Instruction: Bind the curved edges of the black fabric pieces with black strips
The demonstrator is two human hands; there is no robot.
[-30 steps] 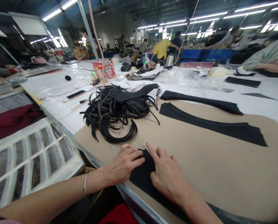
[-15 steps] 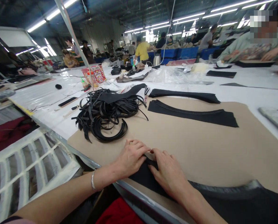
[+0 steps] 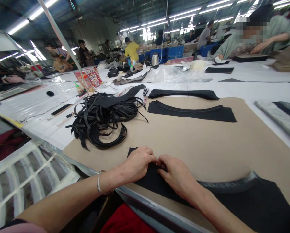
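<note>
A large black piece of sheet material [image 3: 263, 200], perhaps leather or fabric, lies along the table's near edge, with a turned-over strip along its curved far edge. My left hand [image 3: 142, 162] has its fingers bent and pinched on that far edge. Close beside it, my right hand [image 3: 176, 174] pinches the same edge, thumb on the near side. The fingertips of both hands almost meet. My right forearm covers the middle of the piece.
Tangled black strips [image 3: 108, 116] lie beyond my left hand. Two stacks of curved black pieces, a nearer one [image 3: 191, 111] and a farther one [image 3: 181, 94], lie on the brown board [image 3: 183, 139]. A co-worker [image 3: 254, 38] sits at the far right.
The view has turned slightly right. My fingers have drawn in tighter on the black edge, and a corner of the piece now shows beyond my left hand.
</note>
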